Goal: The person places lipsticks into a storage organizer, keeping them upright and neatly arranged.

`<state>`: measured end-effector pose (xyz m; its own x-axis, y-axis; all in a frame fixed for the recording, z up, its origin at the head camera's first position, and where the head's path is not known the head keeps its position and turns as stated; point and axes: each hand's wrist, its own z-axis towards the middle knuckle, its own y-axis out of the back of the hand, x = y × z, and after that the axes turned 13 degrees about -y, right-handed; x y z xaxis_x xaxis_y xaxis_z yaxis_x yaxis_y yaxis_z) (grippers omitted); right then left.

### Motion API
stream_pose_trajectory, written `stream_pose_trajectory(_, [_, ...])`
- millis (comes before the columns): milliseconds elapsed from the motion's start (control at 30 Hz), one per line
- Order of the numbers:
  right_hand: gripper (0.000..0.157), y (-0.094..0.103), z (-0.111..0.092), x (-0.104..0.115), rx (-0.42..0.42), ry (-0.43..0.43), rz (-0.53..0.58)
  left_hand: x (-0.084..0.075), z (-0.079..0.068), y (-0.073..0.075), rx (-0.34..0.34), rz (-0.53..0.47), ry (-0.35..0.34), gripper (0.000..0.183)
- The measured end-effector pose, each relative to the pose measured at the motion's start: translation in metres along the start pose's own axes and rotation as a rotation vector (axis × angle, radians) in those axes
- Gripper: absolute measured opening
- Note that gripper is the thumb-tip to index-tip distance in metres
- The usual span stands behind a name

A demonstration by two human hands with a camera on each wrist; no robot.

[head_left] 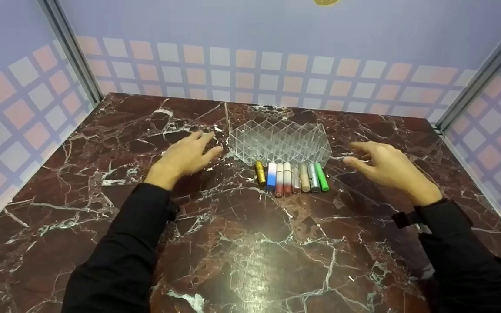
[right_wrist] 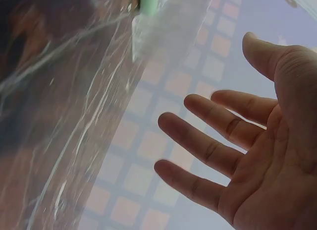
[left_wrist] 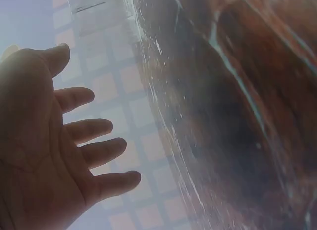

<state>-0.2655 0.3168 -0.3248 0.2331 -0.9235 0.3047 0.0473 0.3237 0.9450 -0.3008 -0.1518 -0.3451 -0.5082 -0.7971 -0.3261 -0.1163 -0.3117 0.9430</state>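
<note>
Marbled tabletop (head_left: 250,226) carries clear divided organizer (head_left: 281,141) toward far edge; eight tubes (head_left: 287,178) lie alongside, on near-edge side.

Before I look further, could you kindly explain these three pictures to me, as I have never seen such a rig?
There is no machine here, only a person's bare left hand and right hand. The wide picture comes from a camera worn on the head, looking forward and down; the other two come from one camera on each wrist, showing that hand up close. On the marbled table sits a clear divided organizer, with eight small tubes in a row before it, gold at one end, green at the other. The hands are on either side of the organizer; neither holds anything.
</note>
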Motion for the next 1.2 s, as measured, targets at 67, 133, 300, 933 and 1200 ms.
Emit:
stream_pose_trajectory(67, [0.061, -0.002, 0.002, 0.007, -0.007, 0.024, -0.001, -0.003, 0.004, -0.001, -0.02, 0.002, -0.016, 0.07])
stream_pose_trajectory(133, [0.058, -0.005, 0.005, 0.013, -0.007, 0.047, -0.007, -0.006, 0.008, -0.002, -0.031, -0.023, -0.035, 0.068])
stream_pose_trajectory(300, [0.054, -0.012, 0.012, 0.03, -0.009, 0.1, -0.031, -0.014, 0.019, -0.004, -0.039, -0.225, -0.097, 0.059])
stream_pose_trajectory(933, [0.053, -0.04, 0.034, 0.117, 0.145, 0.151, -0.042, -0.028, 0.032, -0.009, 0.095, -0.701, 0.175, 0.048])
stream_pose_trajectory(1200, [0.051, -0.061, 0.043, 0.142, 0.171, 0.145, -0.106, -0.028, 0.039, -0.015, 0.137, -0.763, 0.273, 0.048])
